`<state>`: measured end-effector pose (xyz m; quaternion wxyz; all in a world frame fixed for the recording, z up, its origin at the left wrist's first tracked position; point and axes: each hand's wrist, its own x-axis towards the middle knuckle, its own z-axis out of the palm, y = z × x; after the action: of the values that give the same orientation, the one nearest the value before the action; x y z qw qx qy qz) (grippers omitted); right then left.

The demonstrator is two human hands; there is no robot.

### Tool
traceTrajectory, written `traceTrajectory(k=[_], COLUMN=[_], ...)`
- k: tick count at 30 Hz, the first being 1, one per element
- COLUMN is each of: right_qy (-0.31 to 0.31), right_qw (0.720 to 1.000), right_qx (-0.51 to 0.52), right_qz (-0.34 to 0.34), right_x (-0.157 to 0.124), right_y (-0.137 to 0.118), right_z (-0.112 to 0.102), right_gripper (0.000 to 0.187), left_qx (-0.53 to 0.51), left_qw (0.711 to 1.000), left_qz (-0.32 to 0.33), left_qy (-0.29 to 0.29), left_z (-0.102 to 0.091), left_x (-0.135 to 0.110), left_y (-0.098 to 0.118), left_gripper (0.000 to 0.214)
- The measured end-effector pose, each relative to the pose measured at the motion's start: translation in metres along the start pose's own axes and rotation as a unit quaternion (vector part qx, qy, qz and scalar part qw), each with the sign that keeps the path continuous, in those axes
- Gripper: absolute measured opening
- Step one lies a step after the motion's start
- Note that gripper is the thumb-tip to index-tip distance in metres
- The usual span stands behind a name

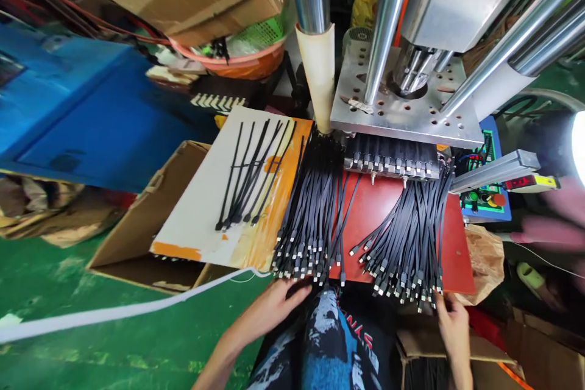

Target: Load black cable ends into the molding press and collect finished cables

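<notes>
Two thick bundles of black cables with metal plugs lie on a red work plate (375, 210) under a press. My left hand (274, 304) reaches to the plug ends of the left bundle (311, 219), fingers stretched and slightly curled, holding nothing that shows. At the front right, my right hand (450, 317) touches the plug ends of the right bundle (411, 237), fingers bent at the tips. A row of cables sits clamped in the mould (393, 161) at the back of the plate.
A white and orange board (201, 219) with a few loose black cables (251, 177) rests on an open cardboard box (137, 225) at the left. Steel press columns (388, 18) rise above. A control box (487, 195) and a bright lamp (576, 146) stand at the right. Green floor lies below.
</notes>
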<state>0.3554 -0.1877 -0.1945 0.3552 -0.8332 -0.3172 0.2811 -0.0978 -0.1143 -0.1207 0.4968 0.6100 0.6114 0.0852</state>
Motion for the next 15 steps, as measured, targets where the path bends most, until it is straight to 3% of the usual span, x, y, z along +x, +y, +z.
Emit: traceTrajectory(k=[3, 6, 8, 10, 12, 15], right_qy=[0.089, 0.175, 0.161, 0.099, 0.039, 0.008], right_qw=[0.995, 0.984, 0.987, 0.994, 0.995, 0.986], right_qx=[-0.035, -0.024, -0.006, -0.003, -0.015, -0.054], right_qz=[0.03, 0.025, -0.009, -0.048, -0.091, -0.156], right_x=[0.003, 0.004, 0.007, 0.013, 0.023, 0.039], right_y=[-0.011, -0.044, -0.074, -0.103, -0.123, -0.136], right_z=[-0.042, -0.058, -0.05, -0.033, -0.014, 0.005], right_gripper=[0.065, 0.06, 0.055, 0.051, 0.049, 0.045], left_qx=[0.083, 0.086, 0.07, 0.085, 0.126, 0.172], left_qw=[0.984, 0.968, 0.964, 0.962, 0.952, 0.938], left_qz=[0.031, 0.118, 0.184, 0.238, 0.276, 0.299], left_qy=[-0.156, -0.205, -0.178, -0.101, -0.033, -0.02], left_z=[-0.042, -0.056, -0.043, -0.019, 0.006, 0.033], left_x=[-0.025, -0.022, -0.002, 0.025, 0.051, 0.073], left_y=[0.045, 0.103, 0.138, 0.16, 0.169, 0.165], left_gripper=[0.043, 0.036, 0.034, 0.04, 0.05, 0.056])
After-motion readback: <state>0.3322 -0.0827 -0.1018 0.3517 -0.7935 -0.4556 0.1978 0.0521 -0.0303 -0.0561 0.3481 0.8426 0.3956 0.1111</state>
